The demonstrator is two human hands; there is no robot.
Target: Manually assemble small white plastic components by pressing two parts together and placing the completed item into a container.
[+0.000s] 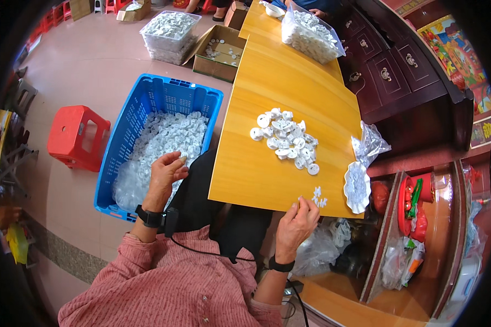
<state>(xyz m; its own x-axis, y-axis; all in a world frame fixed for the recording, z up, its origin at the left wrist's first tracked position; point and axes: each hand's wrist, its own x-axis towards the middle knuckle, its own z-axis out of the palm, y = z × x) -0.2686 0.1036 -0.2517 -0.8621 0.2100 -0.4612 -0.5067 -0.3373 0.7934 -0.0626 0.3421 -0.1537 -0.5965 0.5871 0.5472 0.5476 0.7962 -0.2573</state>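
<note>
**Fingers [311,210] of your right hand [296,229], beside small white pieces [319,199] on the table [240,174]**

Right fingers: drawn together at the tips; whether they pinch a piece, you cannot tell from here.
Left hand [165,171]: fingers half curled above the blue crate [130,122]; any grip there is unclear.

Risks:
- Small white pieces, just beside your right fingertips and near the edge: a brush of your knuckles could sweep them off.
- Heap of white round parts [286,136], beyond your right fingers: a careless reach could set the outermost rolling.
- White bowl [360,209], to the right of those fingers, near the edge: a knock could spill its pale contents.
- Black cable [202,252], lying across your front between both hands: it could snag as you turn.

Materials and shapes:
- Table: smooth, yellow-brown, wood-grained.
- Small white pieces: slim, short.
- Round parts: disc-faced, glossy, some with raised backs.
- Bowl: wavy-rimmed.
- Crate: plastic, slotted walls, filled with pale parts and clear bagging.
- Your sleeve [133,256]: pink, ribbed.
</note>
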